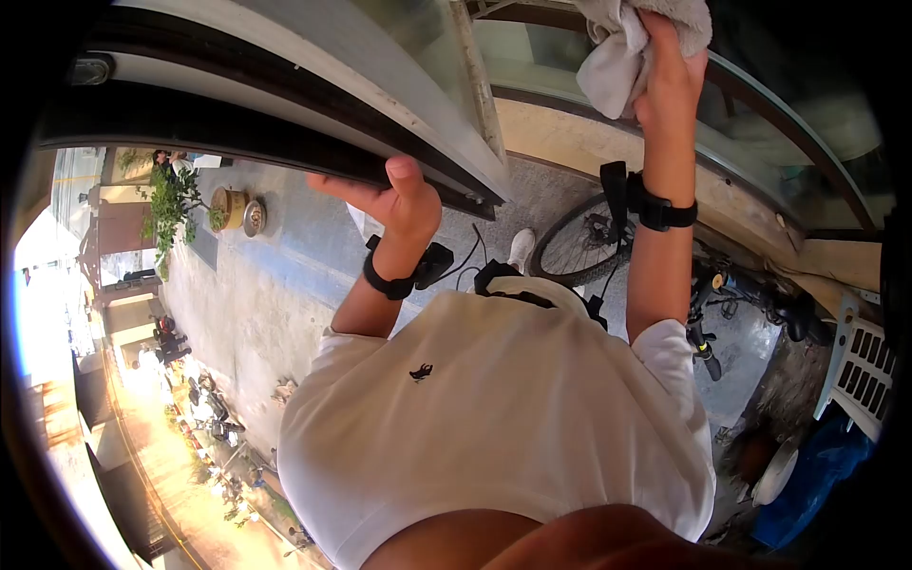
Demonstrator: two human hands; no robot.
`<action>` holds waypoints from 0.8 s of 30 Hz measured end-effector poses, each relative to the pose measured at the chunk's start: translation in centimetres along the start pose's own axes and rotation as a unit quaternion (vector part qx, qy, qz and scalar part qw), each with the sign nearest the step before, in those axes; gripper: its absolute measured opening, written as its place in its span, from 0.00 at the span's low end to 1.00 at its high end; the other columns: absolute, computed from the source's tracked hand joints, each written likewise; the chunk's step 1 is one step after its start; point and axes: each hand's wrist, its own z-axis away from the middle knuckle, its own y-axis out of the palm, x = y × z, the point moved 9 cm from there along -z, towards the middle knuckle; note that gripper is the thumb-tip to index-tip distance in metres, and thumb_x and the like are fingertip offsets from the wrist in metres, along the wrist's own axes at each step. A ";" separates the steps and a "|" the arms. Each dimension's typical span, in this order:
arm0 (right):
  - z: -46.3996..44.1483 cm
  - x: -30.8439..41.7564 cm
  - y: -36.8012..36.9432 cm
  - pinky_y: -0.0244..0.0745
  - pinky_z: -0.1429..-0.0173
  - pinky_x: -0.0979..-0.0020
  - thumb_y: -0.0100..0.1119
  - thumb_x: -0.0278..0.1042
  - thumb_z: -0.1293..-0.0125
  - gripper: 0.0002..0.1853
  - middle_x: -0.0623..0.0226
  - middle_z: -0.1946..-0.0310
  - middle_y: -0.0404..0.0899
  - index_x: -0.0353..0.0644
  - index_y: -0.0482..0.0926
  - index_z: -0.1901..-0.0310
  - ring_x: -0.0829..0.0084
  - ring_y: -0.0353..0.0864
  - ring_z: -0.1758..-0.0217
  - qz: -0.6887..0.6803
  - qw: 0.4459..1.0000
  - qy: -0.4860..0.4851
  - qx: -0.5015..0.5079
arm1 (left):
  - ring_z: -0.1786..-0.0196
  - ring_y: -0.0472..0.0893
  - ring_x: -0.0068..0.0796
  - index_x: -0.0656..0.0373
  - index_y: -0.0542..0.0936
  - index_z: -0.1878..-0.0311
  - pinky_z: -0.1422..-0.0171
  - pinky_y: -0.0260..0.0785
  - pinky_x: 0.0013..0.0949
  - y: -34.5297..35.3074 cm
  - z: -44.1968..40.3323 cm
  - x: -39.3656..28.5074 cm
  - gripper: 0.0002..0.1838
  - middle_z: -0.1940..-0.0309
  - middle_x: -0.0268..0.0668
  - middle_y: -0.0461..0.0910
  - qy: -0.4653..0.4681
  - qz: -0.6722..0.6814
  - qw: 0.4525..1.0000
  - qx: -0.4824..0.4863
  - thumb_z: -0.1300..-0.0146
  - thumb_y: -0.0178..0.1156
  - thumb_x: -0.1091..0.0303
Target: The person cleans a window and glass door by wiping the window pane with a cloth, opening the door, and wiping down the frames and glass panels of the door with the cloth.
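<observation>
My left hand [410, 207] is at the lower edge of a window sash frame [275, 142], dark and white, near its corner. The thumb lies against the dark edge, and the other fingers run along the underside, partly hidden. At the upper right, my right hand [673, 81] is closed round a bunched white cloth [608, 78]. The cloth is up against a window pane [534, 55], though whether it presses on the glass I cannot tell. Black straps circle both wrists.
Below the window are a sill [551, 133], a bicycle wheel [579, 242] and more bicycle parts. A white slatted plastic piece [864, 366] and a blue bag [812, 489] stand at the right. To the left are a potted plant [173, 214], a metal bowl [255, 218] and concrete paving [247, 313].
</observation>
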 end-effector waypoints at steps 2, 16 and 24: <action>-2.0 2.6 7.4 0.70 0.40 0.72 0.62 0.19 0.41 0.23 0.62 0.48 0.75 0.39 0.72 0.43 0.73 0.74 0.43 0.066 0.983 -0.157 0.065 | 0.33 0.61 0.33 0.64 0.32 0.23 0.28 0.53 0.32 0.1 -0.2 -0.8 0.47 0.27 0.46 0.51 0.023 -0.041 0.999 -0.008 0.30 0.55 0.60; 3.2 -10.9 14.4 0.70 0.39 0.64 0.59 0.18 0.56 0.19 0.54 0.55 0.80 0.39 0.83 0.58 0.58 0.75 0.43 0.301 0.762 -0.137 0.558 | 0.38 0.64 0.26 0.61 0.29 0.23 0.29 0.55 0.31 -2.4 1.0 0.1 0.47 0.28 0.44 0.54 0.047 -0.104 0.991 -0.063 0.27 0.53 0.61; 3.3 -8.5 2.0 0.74 0.45 0.65 0.62 0.20 0.53 0.15 0.58 0.57 0.82 0.37 0.83 0.60 0.61 0.80 0.49 0.327 0.905 -0.065 0.266 | 0.33 0.62 0.33 0.67 0.38 0.24 0.29 0.54 0.33 -2.3 0.7 -0.9 0.48 0.28 0.50 0.52 0.017 -0.073 0.984 -0.161 0.30 0.57 0.53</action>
